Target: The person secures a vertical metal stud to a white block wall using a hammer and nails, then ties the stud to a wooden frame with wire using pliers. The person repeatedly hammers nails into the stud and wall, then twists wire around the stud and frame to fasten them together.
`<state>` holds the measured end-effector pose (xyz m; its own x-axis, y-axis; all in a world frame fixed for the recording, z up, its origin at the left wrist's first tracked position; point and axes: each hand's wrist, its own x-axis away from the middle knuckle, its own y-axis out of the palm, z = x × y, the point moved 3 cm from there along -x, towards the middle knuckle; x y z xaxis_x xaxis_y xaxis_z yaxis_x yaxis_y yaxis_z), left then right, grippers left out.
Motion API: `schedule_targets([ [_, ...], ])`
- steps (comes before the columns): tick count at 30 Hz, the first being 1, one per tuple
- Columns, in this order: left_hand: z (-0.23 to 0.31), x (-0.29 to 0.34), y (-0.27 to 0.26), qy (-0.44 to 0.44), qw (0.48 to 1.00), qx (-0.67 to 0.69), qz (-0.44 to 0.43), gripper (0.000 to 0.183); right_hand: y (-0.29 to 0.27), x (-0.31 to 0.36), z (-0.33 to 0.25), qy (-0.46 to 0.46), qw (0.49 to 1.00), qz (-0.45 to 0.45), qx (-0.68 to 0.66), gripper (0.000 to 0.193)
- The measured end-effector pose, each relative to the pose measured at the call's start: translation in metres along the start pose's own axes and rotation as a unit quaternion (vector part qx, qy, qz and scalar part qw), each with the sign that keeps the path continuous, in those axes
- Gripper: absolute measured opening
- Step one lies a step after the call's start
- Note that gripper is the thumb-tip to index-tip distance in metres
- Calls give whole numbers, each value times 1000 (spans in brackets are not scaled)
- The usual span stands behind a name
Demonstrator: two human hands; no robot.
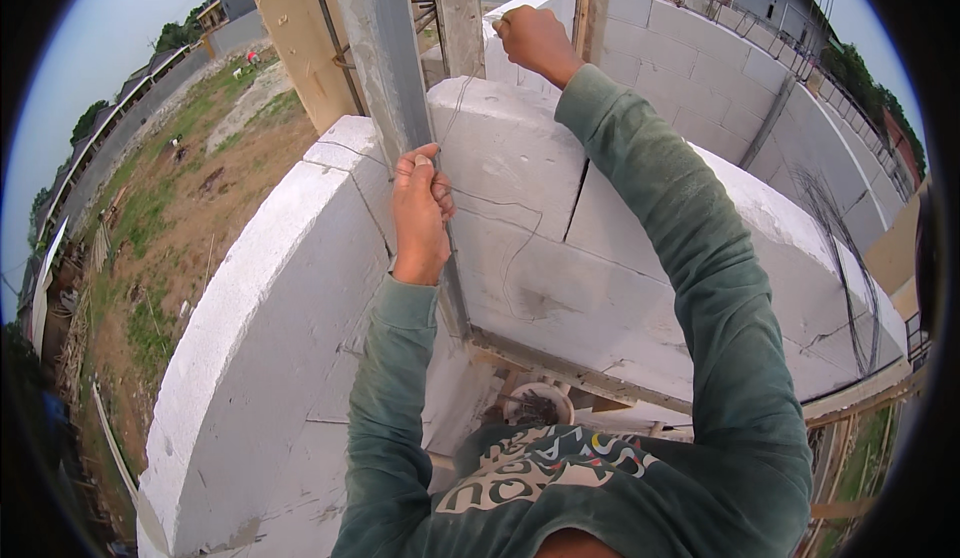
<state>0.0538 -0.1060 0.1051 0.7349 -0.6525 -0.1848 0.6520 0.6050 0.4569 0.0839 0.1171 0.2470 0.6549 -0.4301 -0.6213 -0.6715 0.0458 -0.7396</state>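
Observation:
My left hand (423,213) is closed in a pinch on a thin dark wire (497,203), beside the grey metal-faced post (378,48) at the corner of two white block walls. From these fingers a loose, bent length of wire hangs in front of the right-hand wall (505,143). Another stretch runs up from the left hand toward my right hand (540,43). That hand is raised beyond the top of the wall, closed in a fist with the wire seeming to end in it. Its fingertips are partly hidden.
A bundle of dark wires (845,268) hangs over the right wall. Below the corner stands a round bucket (538,404) with dark contents. A wooden board (295,38) rises left of the post, and the left wall (240,288) drops toward grassy ground.

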Motion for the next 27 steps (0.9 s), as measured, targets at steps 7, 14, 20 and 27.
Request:
schedule_targets([
  [7, -6, -1, -2, -37, 999, 32, -8, 17, 106, -89, 84, 483, 738, -118, -456, 35],
  [14, -10, -12, 1, -62, 998, 13, -24, 19, 148, -122, 136, 496, 679, -160, -517, 9],
  [20, -7, -22, 12, -71, 996, 19, -42, 21, 189, -143, 161, 352, 830, -357, -243, 17],
  [27, 6, -8, 9, -77, 997, 6, -27, 18, 176, -116, 131, 426, 822, -249, -283, 20],
])
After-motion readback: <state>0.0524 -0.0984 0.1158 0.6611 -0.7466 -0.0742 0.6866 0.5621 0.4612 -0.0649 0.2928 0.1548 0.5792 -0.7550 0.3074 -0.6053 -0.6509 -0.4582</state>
